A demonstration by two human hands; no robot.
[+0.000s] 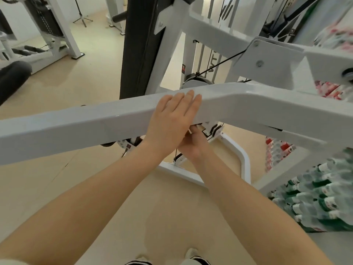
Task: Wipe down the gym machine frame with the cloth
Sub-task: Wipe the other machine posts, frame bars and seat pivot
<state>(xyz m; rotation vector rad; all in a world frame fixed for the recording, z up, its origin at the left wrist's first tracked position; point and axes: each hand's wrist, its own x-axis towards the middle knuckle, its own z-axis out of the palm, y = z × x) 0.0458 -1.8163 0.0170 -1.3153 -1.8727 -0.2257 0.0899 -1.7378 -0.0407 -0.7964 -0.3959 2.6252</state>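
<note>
A white gym machine frame beam [80, 127] runs across the view at chest height. My left hand [172, 115] lies flat on top of it, fingers straight and together. My right hand [193, 145] reaches under the beam just below the left hand, and the beam and the left hand hide most of it. Its fingers are curled round a small white sliver of the cloth [190, 131], which is pressed against the beam's underside. The remainder of the cloth is hidden.
A black upright pad [141, 44] and more white frame bars [214, 29] rise behind the beam. The machine's white base bar [244, 161] sits on the beige floor below. Stacked packs of bottles [317, 199] stand at the right. Another machine [51, 35] is far left.
</note>
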